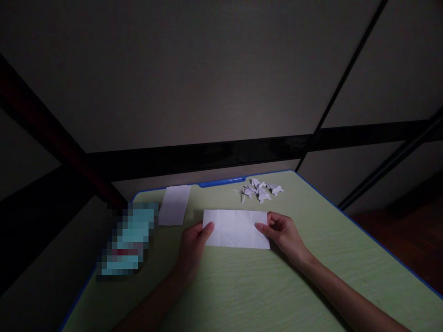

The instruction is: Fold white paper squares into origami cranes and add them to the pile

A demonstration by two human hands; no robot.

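A white sheet of paper [237,229], folded into a long rectangle with faint creases, lies on the green table [277,286]. My left hand [194,242] pinches its left edge, thumb on top. My right hand [282,230] grips its right edge with curled fingers. Both hands hold the sheet flat, just above or on the table top.
A pile of several small folded white paper figures [259,190] lies behind the sheet near the table's far edge. A smaller stack of white paper [174,205] sits at the back left. A blurred-out teal object [126,242] rests on the left edge. The table has a blue rim [221,182].
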